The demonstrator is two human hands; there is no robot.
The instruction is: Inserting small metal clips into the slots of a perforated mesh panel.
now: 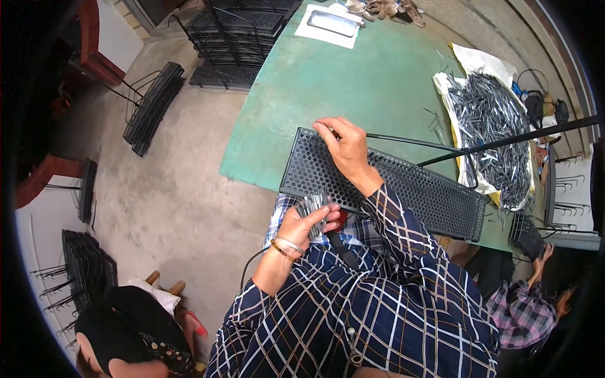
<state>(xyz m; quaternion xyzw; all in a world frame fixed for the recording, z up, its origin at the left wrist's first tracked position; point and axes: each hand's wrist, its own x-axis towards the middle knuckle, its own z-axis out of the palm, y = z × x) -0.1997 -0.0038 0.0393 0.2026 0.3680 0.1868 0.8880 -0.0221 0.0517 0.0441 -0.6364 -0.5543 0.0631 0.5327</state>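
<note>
A long black perforated metal panel [435, 195] rests across the green table's near edge and over my lap, with black wire arms reaching to the right. My left hand [305, 223] is closed around a bundle of short thin grey strips [313, 205], just below the panel's near left edge. Over the panel's far left end, my right hand [345, 146] is pinched, thumb against fingers, near the corner. Whatever sits in that pinch is too small to make out. Partly hidden beside my left hand is a red thing [343, 219], with a black part below it.
A large heap of similar grey strips [491, 126] lies on a white sack on the green table [315, 94]. A shallow metal tray [333, 24] and gloves [397, 9] sit at the back. Stacked black racks [230, 44] stand on the floor. Other people work at lower left and right.
</note>
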